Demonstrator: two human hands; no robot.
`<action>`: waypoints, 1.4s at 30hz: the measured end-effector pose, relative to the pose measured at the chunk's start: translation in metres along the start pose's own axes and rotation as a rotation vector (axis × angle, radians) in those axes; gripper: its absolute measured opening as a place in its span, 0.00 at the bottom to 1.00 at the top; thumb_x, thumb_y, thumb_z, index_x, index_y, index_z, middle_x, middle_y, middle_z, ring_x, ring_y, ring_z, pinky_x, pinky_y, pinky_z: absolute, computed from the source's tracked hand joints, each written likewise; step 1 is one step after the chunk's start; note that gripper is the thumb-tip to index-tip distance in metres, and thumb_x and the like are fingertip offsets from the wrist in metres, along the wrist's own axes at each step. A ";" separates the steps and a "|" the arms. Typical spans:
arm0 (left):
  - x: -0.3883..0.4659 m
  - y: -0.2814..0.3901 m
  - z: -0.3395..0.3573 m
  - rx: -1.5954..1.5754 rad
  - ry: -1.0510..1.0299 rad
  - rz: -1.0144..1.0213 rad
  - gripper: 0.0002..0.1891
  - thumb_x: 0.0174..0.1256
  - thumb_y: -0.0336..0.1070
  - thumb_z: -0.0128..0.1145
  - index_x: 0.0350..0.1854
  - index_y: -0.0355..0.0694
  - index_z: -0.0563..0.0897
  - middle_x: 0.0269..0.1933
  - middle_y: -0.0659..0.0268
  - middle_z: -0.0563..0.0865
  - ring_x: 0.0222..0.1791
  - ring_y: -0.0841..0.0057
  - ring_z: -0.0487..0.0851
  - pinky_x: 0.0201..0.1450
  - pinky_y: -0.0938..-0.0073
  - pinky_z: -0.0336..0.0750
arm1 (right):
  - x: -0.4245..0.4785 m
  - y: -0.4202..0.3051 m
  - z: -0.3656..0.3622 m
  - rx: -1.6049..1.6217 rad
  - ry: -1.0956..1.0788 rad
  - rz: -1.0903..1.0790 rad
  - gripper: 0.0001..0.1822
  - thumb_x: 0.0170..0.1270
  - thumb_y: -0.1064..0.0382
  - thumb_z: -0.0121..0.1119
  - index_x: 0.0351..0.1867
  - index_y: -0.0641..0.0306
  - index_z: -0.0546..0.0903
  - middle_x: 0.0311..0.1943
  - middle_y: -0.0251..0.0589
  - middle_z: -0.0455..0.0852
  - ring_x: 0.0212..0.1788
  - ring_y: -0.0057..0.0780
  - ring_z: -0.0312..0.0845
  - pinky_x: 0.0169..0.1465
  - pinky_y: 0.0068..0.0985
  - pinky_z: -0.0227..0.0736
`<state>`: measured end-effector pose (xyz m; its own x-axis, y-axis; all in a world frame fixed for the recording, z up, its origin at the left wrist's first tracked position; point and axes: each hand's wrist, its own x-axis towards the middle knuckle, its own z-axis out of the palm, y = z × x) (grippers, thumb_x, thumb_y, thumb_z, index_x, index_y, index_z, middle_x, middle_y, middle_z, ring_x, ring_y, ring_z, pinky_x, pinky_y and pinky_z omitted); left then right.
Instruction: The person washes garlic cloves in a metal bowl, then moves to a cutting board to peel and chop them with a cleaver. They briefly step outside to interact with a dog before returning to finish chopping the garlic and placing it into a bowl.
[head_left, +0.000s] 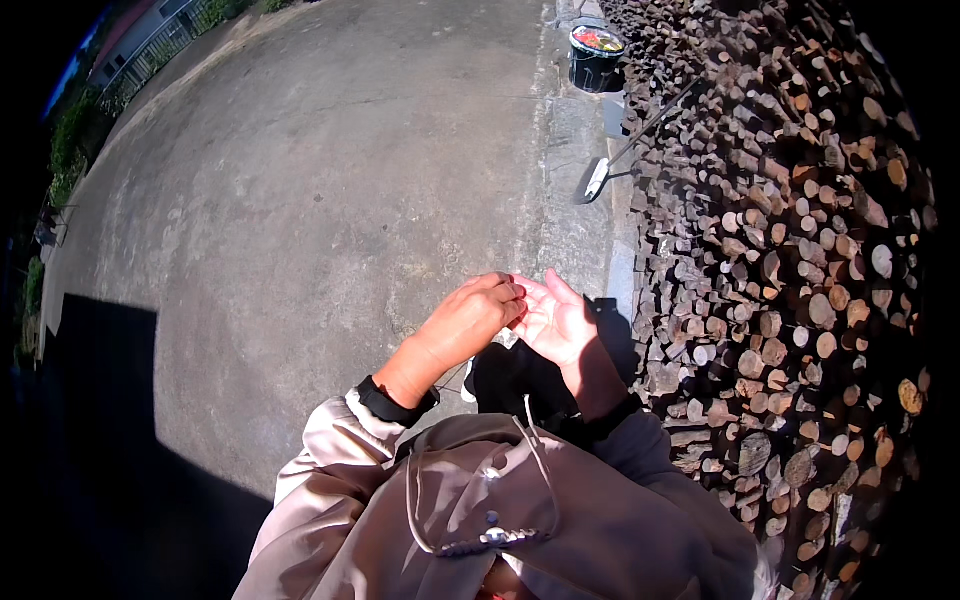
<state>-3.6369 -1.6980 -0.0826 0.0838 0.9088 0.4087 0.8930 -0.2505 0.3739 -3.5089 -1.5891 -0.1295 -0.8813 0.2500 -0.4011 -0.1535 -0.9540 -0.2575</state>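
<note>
In front of my jacket, my left hand (474, 313) is back up, its bent fingertips over the fingers of the other hand. My right hand (553, 321) is turned palm up in the sunlight, thumb apart and palm bare. The two hands meet at the fingers; whether something small lies between them I cannot tell. A light jacket (480, 465) with drawstrings and dark cuffs covers my arms. Below the hands, dark trousers and part of a white-edged shoe (469, 381) show.
Stacked cut firewood (772, 262) runs along the right. A push broom (596, 180) leans against it, its head on the concrete edging. Further up stands a black bucket (591, 71) with colourful contents or lid. Concrete ground (300, 187) spreads left, with a large shadow at lower left.
</note>
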 end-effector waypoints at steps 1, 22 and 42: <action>0.023 -0.032 0.006 -0.013 0.005 0.041 0.13 0.49 0.31 0.53 0.37 0.34 0.82 0.43 0.61 0.82 0.45 0.65 0.78 0.50 0.69 0.72 | 0.025 -0.022 0.000 -0.006 0.035 -0.022 0.32 0.65 0.44 0.45 0.57 0.73 0.65 0.51 0.47 0.74 0.52 0.36 0.71 0.57 0.33 0.64; 0.540 -0.644 0.044 0.139 -0.062 0.005 0.24 0.53 0.26 0.49 0.56 0.30 0.71 0.50 0.49 0.78 0.50 0.57 0.77 0.51 0.67 0.75 | 0.635 -0.502 0.093 -0.017 0.188 -0.306 0.13 0.67 0.63 0.43 0.49 0.64 0.73 0.47 0.39 0.78 0.52 0.31 0.72 0.58 0.30 0.65; 1.023 -0.949 0.238 -0.875 -0.221 -0.588 0.17 0.60 0.26 0.57 0.53 0.36 0.75 0.42 0.66 0.82 0.40 0.83 0.79 0.44 0.81 0.74 | 0.887 -1.030 -0.022 -0.109 0.711 -0.897 0.08 0.65 0.65 0.50 0.38 0.65 0.78 0.29 0.35 0.79 0.30 0.22 0.75 0.35 0.21 0.72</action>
<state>-4.2936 -0.4511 -0.2175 -0.0990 0.9828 -0.1560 0.2005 0.1733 0.9643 -4.1228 -0.3810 -0.2398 -0.0176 0.9018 -0.4317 -0.5279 -0.3751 -0.7620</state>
